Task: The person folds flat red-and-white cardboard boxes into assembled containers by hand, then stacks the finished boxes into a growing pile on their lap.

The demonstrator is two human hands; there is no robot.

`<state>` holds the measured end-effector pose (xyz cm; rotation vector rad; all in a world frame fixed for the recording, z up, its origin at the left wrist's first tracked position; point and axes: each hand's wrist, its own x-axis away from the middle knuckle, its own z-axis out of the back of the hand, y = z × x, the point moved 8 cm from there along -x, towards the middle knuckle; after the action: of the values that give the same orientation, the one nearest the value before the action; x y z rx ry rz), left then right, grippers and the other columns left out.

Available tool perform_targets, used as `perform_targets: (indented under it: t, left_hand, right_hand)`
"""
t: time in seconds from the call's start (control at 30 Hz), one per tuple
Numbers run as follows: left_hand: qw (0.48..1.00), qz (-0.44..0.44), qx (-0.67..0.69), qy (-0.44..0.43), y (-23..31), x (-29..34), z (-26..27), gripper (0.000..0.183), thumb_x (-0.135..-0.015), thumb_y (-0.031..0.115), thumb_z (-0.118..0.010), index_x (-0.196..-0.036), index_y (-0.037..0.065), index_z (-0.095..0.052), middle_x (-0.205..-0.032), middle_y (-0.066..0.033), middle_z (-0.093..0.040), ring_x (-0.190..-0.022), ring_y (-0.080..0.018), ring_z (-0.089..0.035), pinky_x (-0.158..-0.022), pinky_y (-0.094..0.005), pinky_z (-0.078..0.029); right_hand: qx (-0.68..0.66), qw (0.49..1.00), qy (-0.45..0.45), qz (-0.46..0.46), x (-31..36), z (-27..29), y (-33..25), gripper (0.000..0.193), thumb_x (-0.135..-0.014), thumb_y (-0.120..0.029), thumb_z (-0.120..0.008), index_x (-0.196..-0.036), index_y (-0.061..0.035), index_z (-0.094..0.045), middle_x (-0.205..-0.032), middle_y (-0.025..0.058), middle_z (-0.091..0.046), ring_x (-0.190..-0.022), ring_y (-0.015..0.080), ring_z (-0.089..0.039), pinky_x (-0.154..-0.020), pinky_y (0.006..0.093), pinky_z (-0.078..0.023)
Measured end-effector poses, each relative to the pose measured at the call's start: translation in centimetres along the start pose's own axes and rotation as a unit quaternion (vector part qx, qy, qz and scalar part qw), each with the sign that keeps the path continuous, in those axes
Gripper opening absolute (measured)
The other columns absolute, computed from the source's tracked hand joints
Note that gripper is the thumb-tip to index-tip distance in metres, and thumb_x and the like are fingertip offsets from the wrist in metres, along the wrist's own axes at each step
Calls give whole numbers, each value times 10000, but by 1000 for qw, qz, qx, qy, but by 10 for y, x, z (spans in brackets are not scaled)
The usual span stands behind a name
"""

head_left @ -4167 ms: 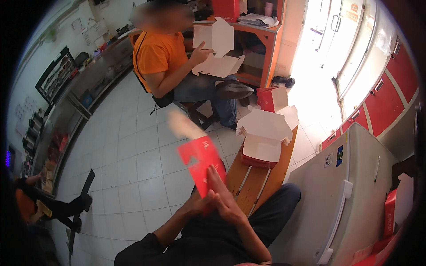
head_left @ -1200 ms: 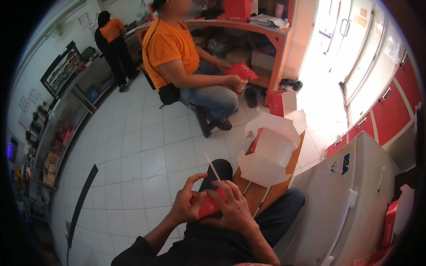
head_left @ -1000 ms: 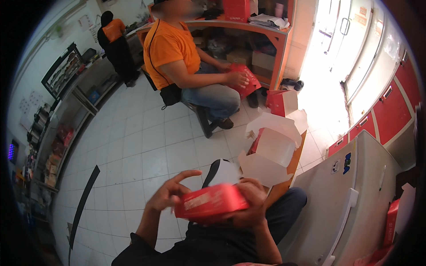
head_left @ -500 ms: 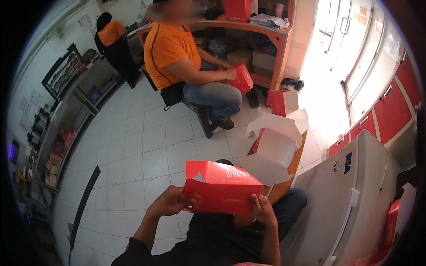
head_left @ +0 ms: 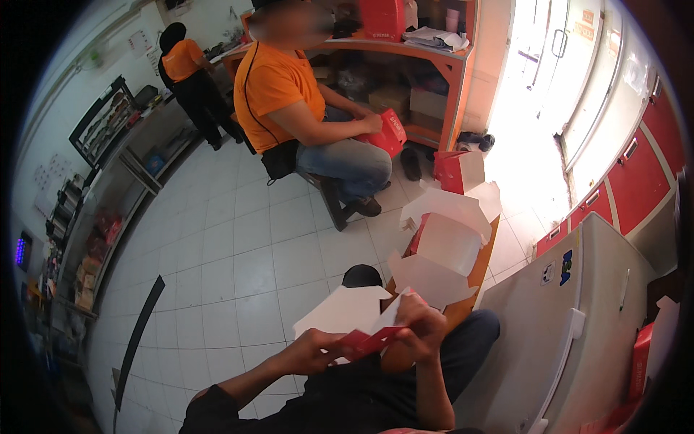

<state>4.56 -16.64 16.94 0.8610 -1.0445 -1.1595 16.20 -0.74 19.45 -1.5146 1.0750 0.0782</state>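
Note:
Over my lap I hold a red cardboard food box (head_left: 338,314) with its white inside showing and a wide flap spread away from me. My left hand (head_left: 312,352) is closed on its near left edge. At the right end, my right hand (head_left: 423,324) grips a raised side panel, fingers bent over the top. Beyond my right hand, on an orange bench (head_left: 489,254), lie open box blanks (head_left: 450,242), white inside and red outside. A folded red box (head_left: 460,171) stands farther along.
A co-worker in orange (head_left: 280,98) sits ahead with a red box (head_left: 391,132) in hand. Another person (head_left: 186,72) stands at the far-left counter. At my right is a grey fridge (head_left: 557,318). Shelving (head_left: 123,224) lines the left wall; a bright doorway (head_left: 531,108) opens at far right.
I have turned the box from its printed red side to its white inside, and a flap now spreads open. My right hand has moved up onto a side panel. The co-worker's box is tilted lower.

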Motion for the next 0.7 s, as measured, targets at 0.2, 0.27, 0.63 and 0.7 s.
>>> perform_targets:
  t: [0.2, 0.27, 0.63, 0.7]
  left_hand:
    - [953, 138, 253, -94, -46, 3, -29, 365, -1053, 226, -548, -1343, 5, -550, -1177, -107, -673, -1051, -247, -688, -818, -412, -646]
    - [957, 147, 235, -89, -51, -2, -28, 389, -1053, 255, -548, -1354, 8, -545, -1172, -109, -675, -1065, -244, -685, -811, -413, -646]
    - [937, 219, 250, -111, -68, 4, -49, 576, -1044, 486, -476, -1431, 61, -514, -1193, -64, -667, -1048, -166, -662, -780, -349, -637]
    - [940, 218, 243, -97, -66, 3, -44, 530, -1058, 451, -466, -1392, 47, -546, -1186, -68, -668, -1039, -167, -664, -775, -342, -638]
  right_hand:
    - [151, 972, -166, -68, -20, -37, -12, 332, -747, -282, -871, -928, -46, -723, -917, 71, -675, -876, 220, -602, -841, 358, -443]
    - [212, 933, -263, -124, -16, -46, -1, 312, -756, -231, -831, -1005, -69, -737, -1034, 87, -668, -1005, 261, -589, -932, 399, -458]
    - [313, 904, -158, -246, 21, -16, 19, 311, -759, -204, -820, -1052, -116, -761, -1092, 89, -618, -1078, 284, -580, -998, 393, -454]
    - [314, 910, -151, -225, 16, -19, 15, 284, -769, -200, -815, -1037, -118, -770, -1104, 79, -626, -1078, 278, -587, -980, 388, -468]
